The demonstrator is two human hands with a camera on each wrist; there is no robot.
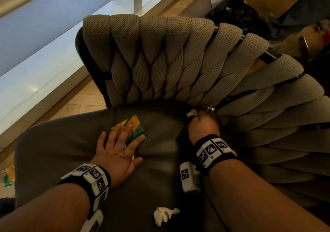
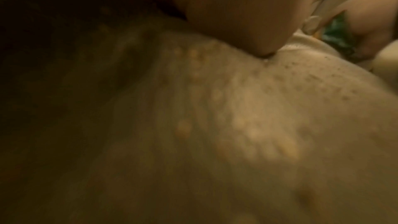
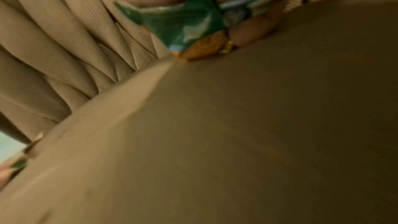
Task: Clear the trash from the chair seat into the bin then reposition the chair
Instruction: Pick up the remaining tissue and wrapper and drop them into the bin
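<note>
The chair has a grey seat (image 1: 71, 142) and a woven beige backrest (image 1: 160, 56). My left hand (image 1: 123, 140) lies flat, with its straight fingers pressing a yellow and green wrapper (image 1: 137, 124) onto the middle of the seat. My right hand (image 1: 201, 122) is curled at the seat's back edge against the backrest. It grips a crumpled green wrapper (image 3: 189, 23), and a white scrap (image 1: 192, 113) sticks out of the fist. A crumpled white tissue (image 1: 165, 214) lies loose near the front of the seat. The left wrist view is dark and blurred.
A black bin bag (image 1: 237, 15) sits on the floor behind the backrest, at the upper right. Another yellow-green wrapper (image 1: 8, 176) lies on the wooden floor left of the chair. A white wall base (image 1: 35, 81) runs along the left.
</note>
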